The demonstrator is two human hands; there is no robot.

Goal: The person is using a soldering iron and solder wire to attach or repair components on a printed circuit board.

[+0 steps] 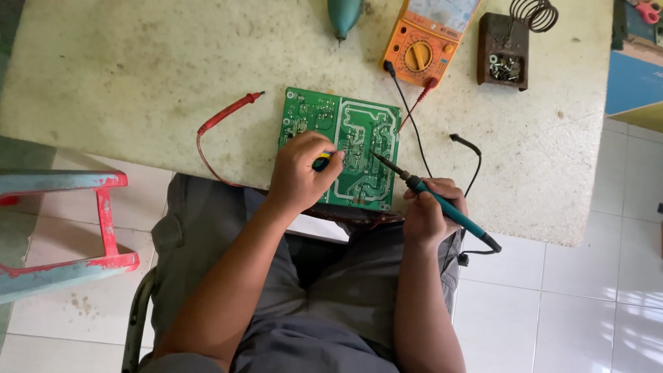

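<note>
A green circuit board (359, 131) lies solder side up at the near edge of the worn table (138, 76). My left hand (298, 173) rests on its left half, gripping a small yellow and blue tool (322, 161) pressed against the board. My right hand (429, 211) holds a teal soldering iron (442, 204) like a pen. The iron's dark tip touches the middle of the board.
An orange multimeter (423, 38) sits at the far edge, its red probe (228, 114) left of the board and black lead (469, 148) to the right. A soldering iron stand with coil (507, 45), a teal tool (343, 15) and a red-blue stool (62, 228) are nearby.
</note>
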